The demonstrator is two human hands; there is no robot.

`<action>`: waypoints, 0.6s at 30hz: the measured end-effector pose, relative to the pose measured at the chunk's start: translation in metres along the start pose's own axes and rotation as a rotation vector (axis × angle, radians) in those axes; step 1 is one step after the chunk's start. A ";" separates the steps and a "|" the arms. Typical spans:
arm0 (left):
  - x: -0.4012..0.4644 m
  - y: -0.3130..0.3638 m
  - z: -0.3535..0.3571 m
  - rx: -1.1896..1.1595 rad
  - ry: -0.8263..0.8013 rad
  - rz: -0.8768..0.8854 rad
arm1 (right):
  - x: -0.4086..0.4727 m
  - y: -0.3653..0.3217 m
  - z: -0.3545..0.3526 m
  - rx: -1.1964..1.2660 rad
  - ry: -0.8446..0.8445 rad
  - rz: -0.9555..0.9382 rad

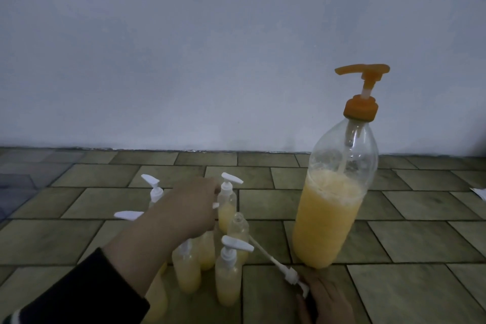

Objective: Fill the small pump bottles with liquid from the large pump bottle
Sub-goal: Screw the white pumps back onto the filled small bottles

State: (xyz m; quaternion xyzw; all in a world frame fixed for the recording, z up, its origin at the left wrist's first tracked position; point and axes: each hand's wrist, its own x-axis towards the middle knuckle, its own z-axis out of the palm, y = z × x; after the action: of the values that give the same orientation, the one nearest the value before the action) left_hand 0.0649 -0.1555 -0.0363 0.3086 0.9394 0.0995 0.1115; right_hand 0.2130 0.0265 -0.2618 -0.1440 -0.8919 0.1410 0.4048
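The left hand [188,208] reaches out over the cluster of small pump bottles [228,275], fingers curled toward the far capped bottle [227,205] at its neck; whether they actually grip it I cannot tell, since the fingertips are hidden behind the hand. Down at the near edge, the right hand [326,302] pinches a loose white pump [289,275] by its head (the dip tube slants up and left, its tip at the shoulder of the uncapped bottle). That uncapped bottle [238,230] stands open-necked in the middle of the group, partly filled with yellow liquid. The large pump bottle [332,208] stands upright to the right of the cluster, orange pump on top with the spout pointing left, yellow liquid a little over halfway up. All of it sits on a tiled floor [420,244] before a pale wall [210,60].
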 end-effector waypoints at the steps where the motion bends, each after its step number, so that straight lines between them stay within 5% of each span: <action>1: -0.002 0.003 -0.003 0.009 0.019 0.063 | 0.003 -0.004 -0.005 0.003 -0.049 0.014; 6: 0.002 0.020 -0.009 0.197 -0.093 0.399 | 0.009 -0.014 -0.018 -0.133 -0.148 -0.017; 11: 0.018 0.027 -0.007 0.295 -0.246 0.407 | 0.014 -0.021 -0.027 -0.135 -0.089 0.026; 18: 0.027 0.028 0.009 0.452 -0.250 0.442 | 0.019 -0.025 -0.031 -0.100 -0.192 0.132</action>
State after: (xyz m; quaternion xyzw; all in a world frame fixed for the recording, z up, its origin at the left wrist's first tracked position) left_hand 0.0619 -0.1165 -0.0416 0.5313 0.8272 -0.1283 0.1303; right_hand 0.2212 0.0142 -0.2201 -0.2082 -0.9210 0.1360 0.2998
